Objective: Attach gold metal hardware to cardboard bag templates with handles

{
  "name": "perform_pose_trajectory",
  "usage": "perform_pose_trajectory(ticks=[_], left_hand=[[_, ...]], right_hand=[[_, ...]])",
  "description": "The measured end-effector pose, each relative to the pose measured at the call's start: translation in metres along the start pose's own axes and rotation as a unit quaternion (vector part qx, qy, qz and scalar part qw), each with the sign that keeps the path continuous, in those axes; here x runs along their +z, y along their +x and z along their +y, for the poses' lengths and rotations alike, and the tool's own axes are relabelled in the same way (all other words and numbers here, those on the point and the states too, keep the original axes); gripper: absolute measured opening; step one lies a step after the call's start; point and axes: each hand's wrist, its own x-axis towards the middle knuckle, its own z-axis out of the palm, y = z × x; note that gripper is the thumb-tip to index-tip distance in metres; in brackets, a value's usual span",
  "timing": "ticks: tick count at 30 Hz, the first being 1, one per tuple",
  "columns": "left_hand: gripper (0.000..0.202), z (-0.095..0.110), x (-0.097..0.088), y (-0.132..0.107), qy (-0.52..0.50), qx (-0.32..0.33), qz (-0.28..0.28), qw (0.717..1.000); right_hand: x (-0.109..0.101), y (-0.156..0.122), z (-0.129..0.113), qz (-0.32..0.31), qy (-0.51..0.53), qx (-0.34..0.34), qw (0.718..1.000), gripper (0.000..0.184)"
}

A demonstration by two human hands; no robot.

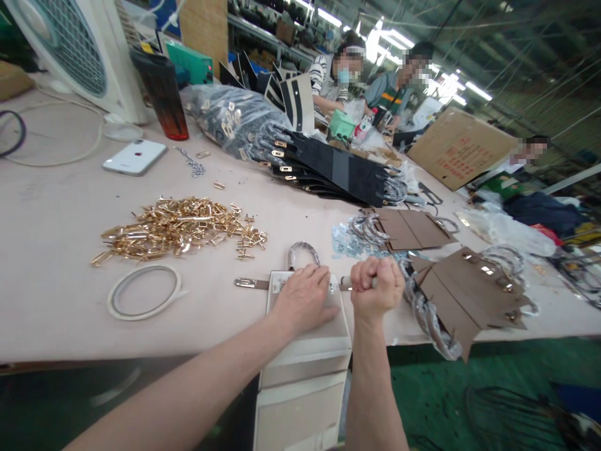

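A white bag panel point(305, 351) lies over the table's front edge, its lower part hanging down. My left hand point(303, 297) rests flat on its upper end, fingers stretched out. Beyond those fingers a wrapped loop handle point(303, 247) stands out, and a strap with a metal clasp point(246, 283) sticks out to the left. My right hand point(378, 285) is a fist around a hand tool with a pale handle point(346, 282); its end points left toward the panel's right edge. The tool's exact kind is hidden in the fist.
Gold metal fittings point(183, 225) are heaped at left, behind a tape roll point(144, 292). A phone point(135, 156), a tumbler point(162, 94) and a fan point(70, 50) stand farther back. Black panels point(338, 163) are stacked behind; brown bag pieces point(469, 288) lie right. Co-workers point(338, 72) are across the table.
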Motion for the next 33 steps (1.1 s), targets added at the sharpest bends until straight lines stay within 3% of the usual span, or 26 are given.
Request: perform_pose_trajectory(ticks=[2,5,8,14,17,20,23,26,30,33], left_hand=[[0.057,0.000,-0.001,0.000,-0.003,0.000,0.000,1.000],[0.051,0.000,-0.003,0.000,-0.008,0.004,-0.003,1.000],[0.055,0.001,-0.002,-0.001,-0.009,0.001,0.003,1.000],[0.068,0.000,-0.005,-0.002,-0.029,0.003,-0.006,1.000],[0.071,-0.006,-0.021,-0.006,-0.044,0.031,-0.009,0.999],[0.061,-0.021,-0.040,-0.015,-0.061,0.053,0.010,0.997],[0.048,-0.037,-0.047,-0.026,-0.092,0.052,0.029,0.994],[0.035,-0.047,-0.041,-0.033,-0.107,0.043,0.033,0.993],[0.026,-0.047,-0.032,-0.033,-0.102,0.026,0.036,0.994],[0.023,-0.044,-0.029,-0.032,-0.095,0.010,0.047,0.994]], right_hand=[[0.002,0.000,0.001,0.009,0.008,-0.020,1.000,0.036],[0.002,-0.006,0.014,-0.024,-0.025,0.053,0.998,0.042],[-0.003,-0.013,0.019,-0.005,-0.007,0.095,0.995,0.042],[-0.030,-0.016,-0.019,0.116,0.066,0.069,0.989,0.038],[-0.049,-0.015,-0.038,0.146,0.070,0.050,0.986,0.035],[-0.058,-0.016,-0.050,0.157,0.068,0.033,0.985,0.034],[-0.048,-0.018,-0.052,0.151,0.064,0.025,0.986,0.037],[-0.023,-0.022,-0.045,0.119,0.072,0.040,0.989,0.039],[0.010,-0.032,-0.026,0.068,0.068,0.063,0.993,0.039],[0.023,-0.039,-0.012,0.043,0.063,0.055,0.996,0.040]])
